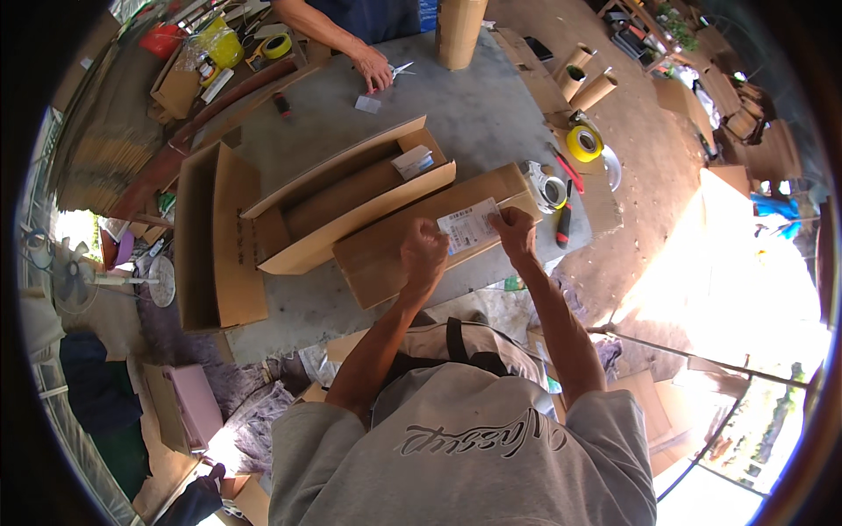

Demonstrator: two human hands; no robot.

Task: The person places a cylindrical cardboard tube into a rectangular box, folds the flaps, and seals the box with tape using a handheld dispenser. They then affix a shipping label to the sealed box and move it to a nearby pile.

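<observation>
A white printed label (pixel 468 227) lies over the top of a long closed cardboard box (pixel 375 266) on the grey table. My right hand (pixel 515 230) pinches the label's right edge. At its left edge is my left hand (pixel 424 251), fingers curled and slightly blurred; whether they grip the label is unclear. Beyond the closed box stands a long open cardboard box (pixel 309 256) with a small white packet (pixel 413 162) inside. Another open box (pixel 240 269) stands at the left. A metal tape dispenser (pixel 544 187) rests just right of the closed box.
Across the table (pixel 316 131), a co-worker's hand (pixel 373 69) is beside scissors (pixel 402 70). A cardboard tube (pixel 459 33) stands at the far edge. Red-handled pliers (pixel 567 167), a black-and-red tool (pixel 564 223) and yellow tape (pixel 583 143) lie at the right.
</observation>
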